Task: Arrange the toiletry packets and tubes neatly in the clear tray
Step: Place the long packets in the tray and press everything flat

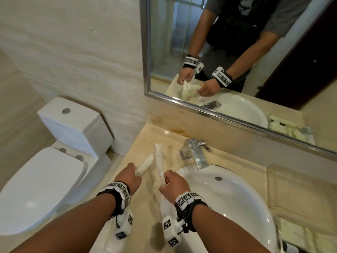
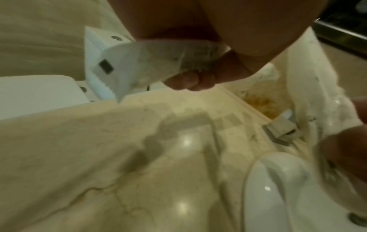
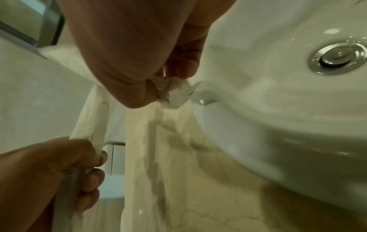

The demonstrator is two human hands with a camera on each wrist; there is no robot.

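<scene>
Both hands are raised over the beige counter [image 1: 145, 139], left of the sink. My left hand [image 1: 130, 175] grips one end of a white packet [image 1: 145, 164]; in the left wrist view this packet [image 2: 123, 66] shows a serrated edge and a black square. My right hand [image 1: 173, 185] pinches the crumpled lower end of a longer white packet [image 1: 159, 161], whose end [image 3: 174, 92] pokes out below the fingers. The two packets cross near their far ends. A clear tray shows as a reflection [image 1: 291, 128] in the mirror, right of the sink.
A white sink [image 1: 237, 198] with a metal faucet [image 1: 195, 152] fills the right side. A toilet [image 1: 45, 179] stands low on the left, past the counter's edge. The mirror's frame [image 1: 218, 115] runs above the backsplash.
</scene>
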